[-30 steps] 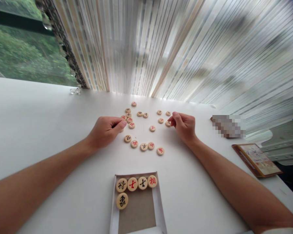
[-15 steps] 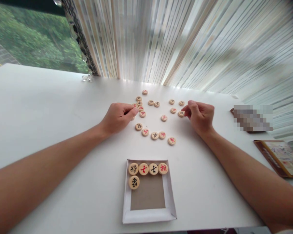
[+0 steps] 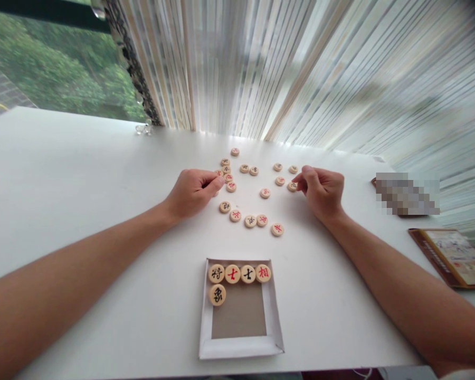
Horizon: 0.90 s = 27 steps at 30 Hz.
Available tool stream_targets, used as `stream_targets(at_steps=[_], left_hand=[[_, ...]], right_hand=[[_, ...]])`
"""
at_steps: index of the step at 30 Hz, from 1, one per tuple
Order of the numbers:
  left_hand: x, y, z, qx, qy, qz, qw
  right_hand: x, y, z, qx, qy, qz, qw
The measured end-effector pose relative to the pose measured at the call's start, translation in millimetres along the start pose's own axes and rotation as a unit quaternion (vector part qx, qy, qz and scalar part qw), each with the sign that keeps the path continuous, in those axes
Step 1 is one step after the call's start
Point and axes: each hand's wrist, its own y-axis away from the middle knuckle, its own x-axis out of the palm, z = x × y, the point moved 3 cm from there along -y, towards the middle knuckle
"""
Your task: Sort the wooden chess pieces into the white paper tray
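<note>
My left hand (image 3: 198, 191) rests closed on the table, thumb pressed against curled fingers; its inside is hidden. Xiangqi pieces lie close against it, including a red-marked one (image 3: 231, 187), and it partly covers others. My right hand (image 3: 322, 191) is closed too, its bent fingertips at the edge of a black-marked xiangqi piece (image 3: 292, 186); I cannot tell whether they touch it, nor what is inside. Several more round wooden pieces, such as a red-marked one (image 3: 265, 193), lie between the hands. Nearer me, a shallow white box (image 3: 241, 347) holds a row of pieces and a black elephant piece (image 3: 217, 295) below.
The white table (image 3: 114, 295) reaches back to a striped string curtain (image 3: 229, 68) and a window on the left. Clear glass ornaments (image 3: 143, 129) stand by the curtain. At the right lie a brown-edged booklet (image 3: 455, 257) and a blurred-out item (image 3: 407, 194).
The view has shifted very slightly. Both hands stay closed in the same places, and the pieces and box have not visibly moved.
</note>
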Motion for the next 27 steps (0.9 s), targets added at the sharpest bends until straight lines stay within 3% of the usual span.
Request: stream_targets(at_steps=[4,8,14,21,27], left_hand=[[-0.2,0.1,1.8,0.001,-0.001,-0.001,1.000],[0.1,0.1,3.9,0.006,-0.009,0.003,1.000],[0.4,0.1,6.3,0.009,-0.012,0.002,1.000],[0.6,-0.8,6.5,0.003,-0.017,0.005,1.000],[0.4,-0.6,5.9,0.006,-0.020,0.007,1.000]], right_hand=[[1.1,-0.2,8.6,0.008,-0.013,0.053,0.999],[1.5,1.2,36.6,0.005,-0.015,0.182,0.983],[5.7,17.5,80.9,-0.043,0.050,0.407,0.911],[9.7,25.8,91.3,-0.118,0.102,0.466,0.871],[13.3,29.4,86.8,-0.103,0.109,0.494,0.856]])
